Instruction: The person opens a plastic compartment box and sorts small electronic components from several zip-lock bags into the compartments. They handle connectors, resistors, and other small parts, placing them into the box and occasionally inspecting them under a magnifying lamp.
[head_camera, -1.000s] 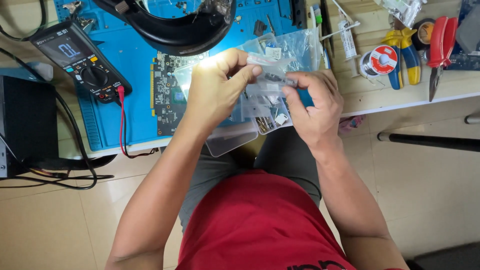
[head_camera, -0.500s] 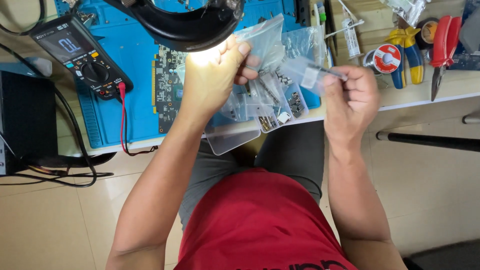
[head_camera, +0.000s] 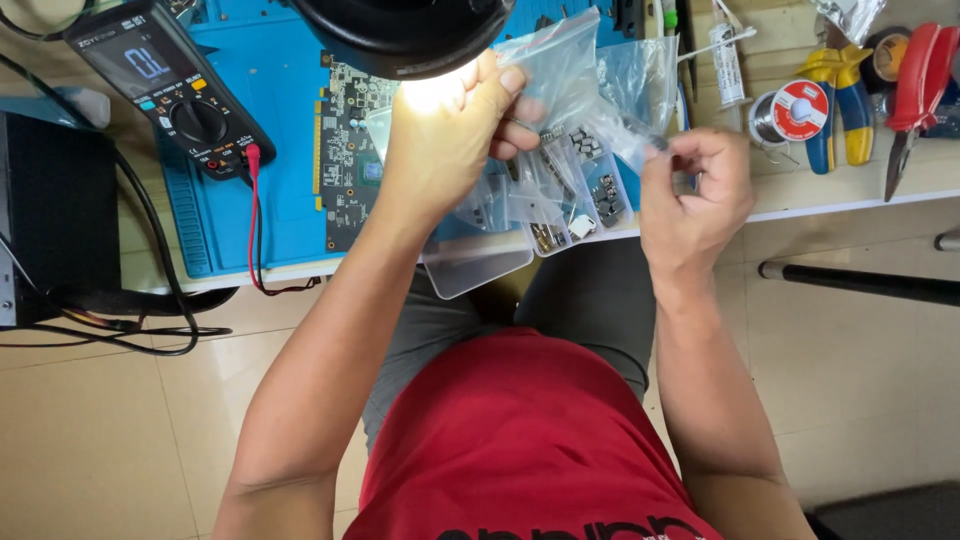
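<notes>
Two hands work above the desk (head_camera: 850, 195) edge. My left hand (head_camera: 445, 140) pinches a bundle of clear zip bags (head_camera: 560, 70) between thumb and fingertips. Just right of it, my right hand (head_camera: 690, 195) pinches one small bag (head_camera: 628, 135) pulled from the bundle. Beneath both hands lies a clear parts box (head_camera: 560, 215); left of my left hand, a circuit board (head_camera: 350, 150).
</notes>
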